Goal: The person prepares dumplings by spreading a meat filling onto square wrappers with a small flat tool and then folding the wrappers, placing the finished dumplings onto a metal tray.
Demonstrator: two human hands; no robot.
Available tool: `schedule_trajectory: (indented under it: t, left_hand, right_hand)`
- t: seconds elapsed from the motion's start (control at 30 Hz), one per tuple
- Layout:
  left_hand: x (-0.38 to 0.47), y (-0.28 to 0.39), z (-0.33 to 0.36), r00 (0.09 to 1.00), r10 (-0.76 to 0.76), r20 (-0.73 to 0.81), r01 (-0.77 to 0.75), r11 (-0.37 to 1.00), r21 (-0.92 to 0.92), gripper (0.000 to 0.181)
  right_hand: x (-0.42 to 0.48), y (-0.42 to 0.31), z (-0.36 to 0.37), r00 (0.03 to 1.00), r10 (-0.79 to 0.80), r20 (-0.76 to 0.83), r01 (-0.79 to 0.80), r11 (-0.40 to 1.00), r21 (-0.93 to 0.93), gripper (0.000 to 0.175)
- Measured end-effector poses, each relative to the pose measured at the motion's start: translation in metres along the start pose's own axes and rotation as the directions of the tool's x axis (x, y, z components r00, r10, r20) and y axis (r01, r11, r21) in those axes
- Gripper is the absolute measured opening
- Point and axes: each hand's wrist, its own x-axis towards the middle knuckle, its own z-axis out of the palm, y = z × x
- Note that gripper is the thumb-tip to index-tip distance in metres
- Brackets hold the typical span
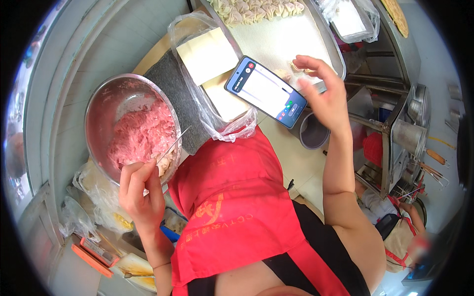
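Observation:
My left hand (144,188) pinches a thin metal spatula (173,145) at the lower rim of a steel bowl (97,111) that holds pink minced meat (142,129). My right hand (324,96) is over the near corner of a metal tray (318,44), thumb and fingers apart; a small folded dumpling (296,67) shows by its fingertips, and whether they touch is unclear. Rows of folded wontons (255,11) fill the tray's far part. Between the hands, square dough wrappers (207,55) lie in a clear plastic bag (211,125). A lit smartphone (266,90) overlaps wrappers and tray.
A dark grey cloth (174,88) lies under bowl and bag. A dark bin (314,133) stands below the tray's near edge. At right is a metal rack (385,129) with pots; another person (401,229) is at lower right. Plastic bags (100,199) sit below the bowl.

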Motion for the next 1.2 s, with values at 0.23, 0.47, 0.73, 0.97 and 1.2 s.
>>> schedule_trajectory:
  t: [0.23, 0.47, 0.73, 0.97, 1.2]
  left_hand:
    - [-0.004, 0.000, 0.000, 1.000, -0.019, -0.015, 0.019, 0.999, -0.030, 0.020]
    - [-0.031, -0.018, -0.026, 0.953, -0.248, -0.172, 0.204, 0.949, -0.241, 0.022]
    - [-0.131, -0.085, -0.040, 0.567, -0.814, -0.128, 0.475, 0.450, -0.756, 0.021]
    - [-0.143, -0.185, -0.048, 0.691, -0.649, -0.318, 0.502, 0.748, -0.434, 0.021]
    - [-0.179, -0.188, -0.082, 0.586, -0.762, -0.275, 0.321, 0.530, -0.785, 0.018]
  right_hand:
    - [-0.035, -0.010, 0.032, 0.978, -0.089, 0.187, 0.164, 0.884, -0.438, 0.104]
    - [-0.050, -0.022, 0.042, 0.997, -0.073, 0.011, 0.073, 0.934, -0.350, 0.096]
    - [-0.067, -0.113, 0.078, 0.872, -0.193, 0.450, 0.080, 0.963, 0.259, 0.113]
    - [-0.092, -0.205, 0.205, 0.277, -0.503, 0.819, 0.270, 0.858, 0.436, 0.103]
    - [-0.107, -0.196, 0.302, 0.471, -0.449, 0.759, 0.508, 0.842, 0.183, 0.106]
